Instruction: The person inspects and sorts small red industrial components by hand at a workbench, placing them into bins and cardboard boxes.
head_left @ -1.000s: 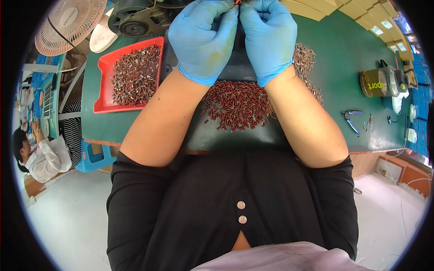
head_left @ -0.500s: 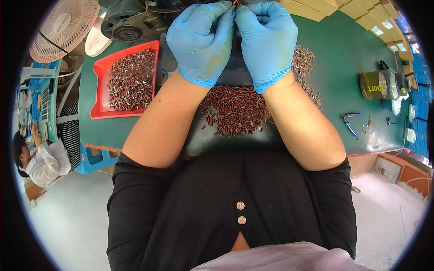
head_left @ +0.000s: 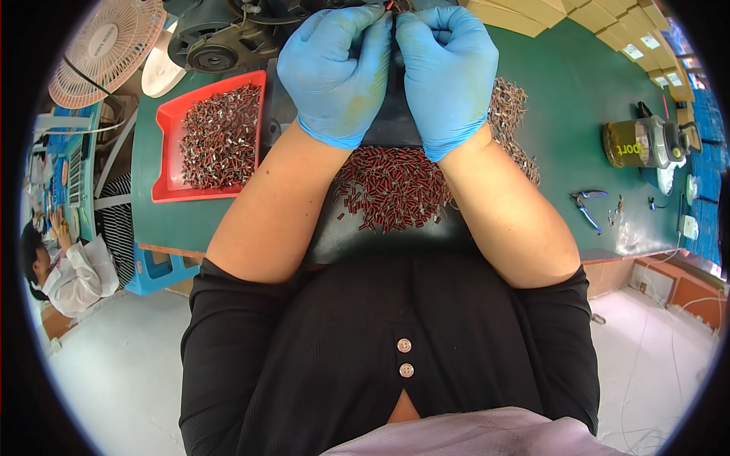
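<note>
In red tray, heaped small parts; left hand, right hand bunched, grip unclear.

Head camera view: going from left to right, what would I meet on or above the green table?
Red tray of small parts → left gloved hand → right gloved hand → blue-handled pliers → greenish jar. I left out the loose heaps, since the hands and forearms overlap them.
</note>
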`<state>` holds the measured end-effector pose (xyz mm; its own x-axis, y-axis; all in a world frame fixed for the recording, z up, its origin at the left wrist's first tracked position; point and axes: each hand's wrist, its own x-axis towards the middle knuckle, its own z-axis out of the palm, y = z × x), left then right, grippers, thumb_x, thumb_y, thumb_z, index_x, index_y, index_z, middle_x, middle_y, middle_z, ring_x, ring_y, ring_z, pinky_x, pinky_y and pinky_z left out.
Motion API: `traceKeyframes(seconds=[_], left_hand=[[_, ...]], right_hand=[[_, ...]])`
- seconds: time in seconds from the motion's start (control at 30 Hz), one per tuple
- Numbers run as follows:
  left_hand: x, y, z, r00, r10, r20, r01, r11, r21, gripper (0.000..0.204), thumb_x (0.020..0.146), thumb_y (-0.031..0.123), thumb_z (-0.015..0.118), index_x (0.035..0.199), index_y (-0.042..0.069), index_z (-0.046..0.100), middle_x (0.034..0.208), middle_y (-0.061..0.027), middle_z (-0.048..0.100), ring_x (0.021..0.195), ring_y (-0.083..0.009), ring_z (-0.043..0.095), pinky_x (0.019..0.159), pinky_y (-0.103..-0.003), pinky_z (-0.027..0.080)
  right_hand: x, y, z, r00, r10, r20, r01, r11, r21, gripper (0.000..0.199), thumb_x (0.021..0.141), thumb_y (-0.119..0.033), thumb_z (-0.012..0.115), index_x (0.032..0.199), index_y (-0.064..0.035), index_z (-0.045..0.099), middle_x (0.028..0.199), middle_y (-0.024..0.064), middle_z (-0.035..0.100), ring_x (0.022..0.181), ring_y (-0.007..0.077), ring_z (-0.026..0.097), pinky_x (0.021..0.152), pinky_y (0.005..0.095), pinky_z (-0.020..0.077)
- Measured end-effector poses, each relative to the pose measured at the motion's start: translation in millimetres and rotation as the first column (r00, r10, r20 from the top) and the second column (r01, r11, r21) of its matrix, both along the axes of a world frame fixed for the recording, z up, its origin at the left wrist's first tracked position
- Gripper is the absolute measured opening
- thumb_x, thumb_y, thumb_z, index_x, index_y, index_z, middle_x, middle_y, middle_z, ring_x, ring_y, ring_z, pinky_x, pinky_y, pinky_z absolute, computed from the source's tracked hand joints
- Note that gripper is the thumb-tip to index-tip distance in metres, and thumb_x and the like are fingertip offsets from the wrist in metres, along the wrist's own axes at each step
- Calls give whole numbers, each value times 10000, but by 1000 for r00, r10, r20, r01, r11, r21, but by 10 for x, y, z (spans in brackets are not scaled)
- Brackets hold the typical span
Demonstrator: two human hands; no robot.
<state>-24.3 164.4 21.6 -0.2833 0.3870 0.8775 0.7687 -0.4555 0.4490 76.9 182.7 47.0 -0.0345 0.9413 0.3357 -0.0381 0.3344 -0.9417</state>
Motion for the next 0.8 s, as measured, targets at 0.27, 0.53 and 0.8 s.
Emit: traceKeyframes(seconds=[0.27,0.53,0.8], left_hand=[[10,20,-7,998,-46,36,44,998,54,114,749,-33,734,852,3,704,687,-37,628,563,-53,529,534,-192,433],[-9,38,-23,999,-11,-44,13,999,40,149,725,-46,728,862,8,705,691,-74,634,581,-117,569,561,-226,462],[-10,26,-20,999,4,-39,-4,1000,11,136,728,-32,733,855,7,704,689,-69,636,576,-111,567,558,-222,460]], right_hand=[[-13,11,-34,999,11,-42,-10,1000,4,106,831,-45,634,775,10,562,671,35,585,595,68,518,547,224,439],[-4,-4,-16,999,19,-29,-19,1000,-23,100,837,-41,627,784,12,561,679,30,584,598,62,515,549,217,437],[-5,12,-45,999,24,-40,-24,999,-21,93,840,-31,626,786,15,565,688,24,582,606,59,512,557,213,438]])
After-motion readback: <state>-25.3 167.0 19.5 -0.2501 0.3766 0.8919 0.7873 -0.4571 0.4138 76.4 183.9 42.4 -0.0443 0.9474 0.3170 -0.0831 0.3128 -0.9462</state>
